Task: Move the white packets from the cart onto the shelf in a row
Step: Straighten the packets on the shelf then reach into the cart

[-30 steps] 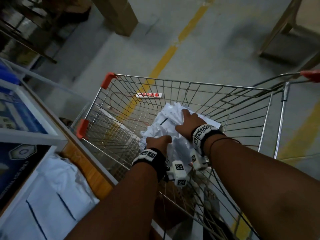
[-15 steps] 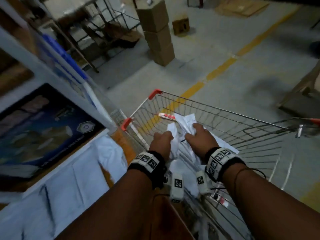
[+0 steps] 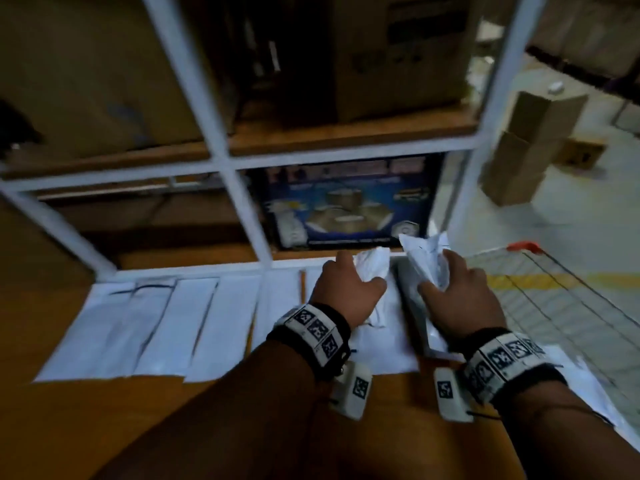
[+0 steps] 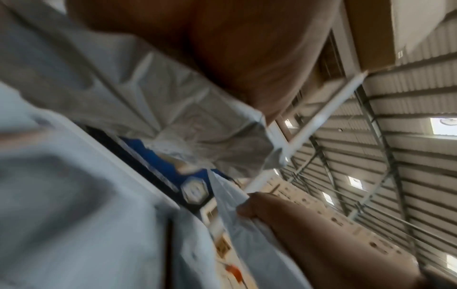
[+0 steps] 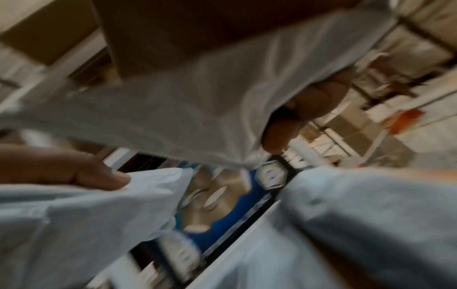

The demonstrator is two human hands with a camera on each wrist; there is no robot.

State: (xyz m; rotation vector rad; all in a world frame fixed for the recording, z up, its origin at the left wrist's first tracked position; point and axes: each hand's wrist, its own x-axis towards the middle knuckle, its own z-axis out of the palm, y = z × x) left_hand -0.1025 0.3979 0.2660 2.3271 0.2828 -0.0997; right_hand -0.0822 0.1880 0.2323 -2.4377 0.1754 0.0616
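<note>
Grip: left hand (image 3: 346, 292) and right hand (image 3: 460, 299) each clutch a crumpled white packet (image 3: 372, 266) (blurred); the row (image 3: 180, 323) on the shelf (image 3: 86, 410) lies left, long axes near-to-far, left hand nearer.

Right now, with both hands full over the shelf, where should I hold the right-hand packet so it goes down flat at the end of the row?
Hold the right-hand packet by its two long edges, coming from above. It is crumpled and bunched in the right hand, so a grip on the edges would likely let it spread flat. The row lies side by side on the shelf; its right end is under the left hand.
</note>
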